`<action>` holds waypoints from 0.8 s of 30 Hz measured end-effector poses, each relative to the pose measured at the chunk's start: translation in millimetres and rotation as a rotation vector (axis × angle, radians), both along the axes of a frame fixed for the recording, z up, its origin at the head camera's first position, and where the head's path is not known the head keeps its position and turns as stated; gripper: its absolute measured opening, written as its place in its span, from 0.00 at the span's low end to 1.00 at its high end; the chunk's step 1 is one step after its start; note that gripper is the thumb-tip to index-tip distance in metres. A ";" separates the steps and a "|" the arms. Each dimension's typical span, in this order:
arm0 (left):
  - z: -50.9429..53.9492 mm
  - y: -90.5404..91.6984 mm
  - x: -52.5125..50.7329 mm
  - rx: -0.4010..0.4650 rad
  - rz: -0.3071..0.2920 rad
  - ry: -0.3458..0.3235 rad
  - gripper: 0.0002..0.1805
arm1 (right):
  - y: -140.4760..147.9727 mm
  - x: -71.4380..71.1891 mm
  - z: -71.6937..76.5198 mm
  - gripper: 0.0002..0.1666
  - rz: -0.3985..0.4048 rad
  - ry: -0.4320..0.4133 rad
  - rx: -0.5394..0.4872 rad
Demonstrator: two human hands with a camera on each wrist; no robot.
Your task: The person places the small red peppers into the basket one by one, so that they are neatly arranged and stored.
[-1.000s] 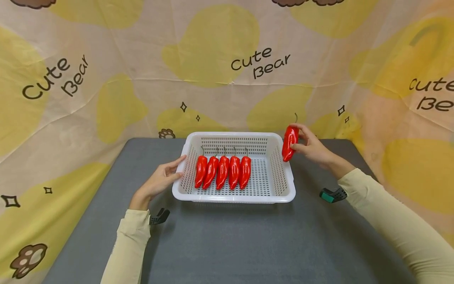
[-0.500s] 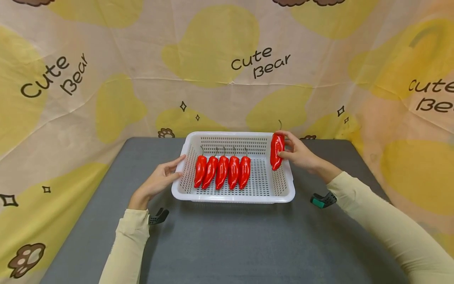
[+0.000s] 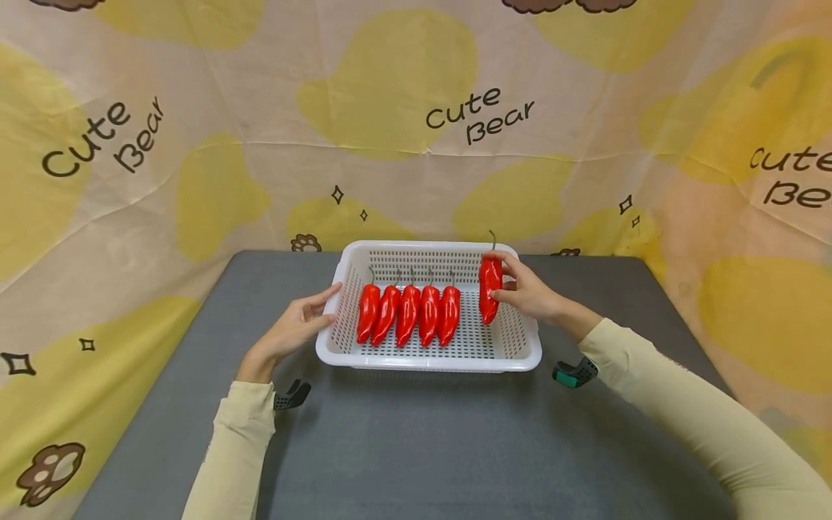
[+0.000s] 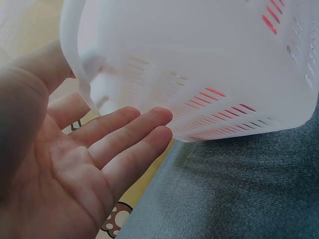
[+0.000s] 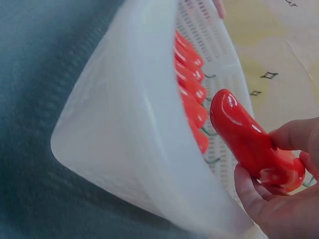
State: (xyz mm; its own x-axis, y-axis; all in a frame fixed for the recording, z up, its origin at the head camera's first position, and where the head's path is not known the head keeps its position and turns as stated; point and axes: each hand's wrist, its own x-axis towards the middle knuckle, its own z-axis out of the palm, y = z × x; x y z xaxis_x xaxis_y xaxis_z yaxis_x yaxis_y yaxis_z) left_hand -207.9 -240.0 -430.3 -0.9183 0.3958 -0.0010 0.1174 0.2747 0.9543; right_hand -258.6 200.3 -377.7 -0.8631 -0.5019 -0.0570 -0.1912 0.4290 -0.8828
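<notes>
A white perforated plastic basket (image 3: 429, 363) stands on the table, with several glossy red chili peppers (image 3: 408, 314) lying side by side in its left and middle part. My left hand (image 3: 286, 336) holds the basket's left rim; in the left wrist view its thumb reaches over the rim while other fingers lie along the outer wall. One more red chili pepper (image 3: 490, 289) is pinched between the thumb and fingers of my right hand (image 3: 533, 292), stem up, over the basket's right part. The right wrist view shows this chili pepper (image 5: 249, 139) beside the row, apart from it.
The dark grey table (image 3: 416, 448) extends around the basket. Behind it hangs a yellow and cream printed cloth (image 3: 390, 108). Each wrist carries a dark camera mount, the right one (image 3: 575, 372) near the basket's front right corner.
My right hand has carried the chili pepper leftward and lower, from beyond the basket's right rim to over its inside. The left hand and the other peppers have stayed put.
</notes>
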 end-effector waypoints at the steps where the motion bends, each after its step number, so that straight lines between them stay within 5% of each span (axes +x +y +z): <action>1: 0.2 0.3 0.1 0.000 0.001 -0.002 0.36 | -1.7 1.3 -0.7 0.43 -0.002 -0.009 -0.002; 8: -0.1 1.0 0.3 -0.020 0.013 0.007 0.36 | -14.3 7.5 -7.3 0.43 -0.029 -0.103 -0.002; 24: -1.1 0.7 -1.0 -0.013 0.015 -0.003 0.36 | -35.5 11.1 -24.4 0.45 -0.112 -0.142 0.050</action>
State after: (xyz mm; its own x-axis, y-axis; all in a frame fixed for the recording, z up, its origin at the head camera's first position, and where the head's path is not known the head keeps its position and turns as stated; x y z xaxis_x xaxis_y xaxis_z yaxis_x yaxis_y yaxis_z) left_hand -208.9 -239.2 -431.4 -0.9242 0.3818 -0.0092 0.1098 0.2887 0.9511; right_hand -247.5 164.8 -402.0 -0.8948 -0.3969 -0.2043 -0.0153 0.4847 -0.8745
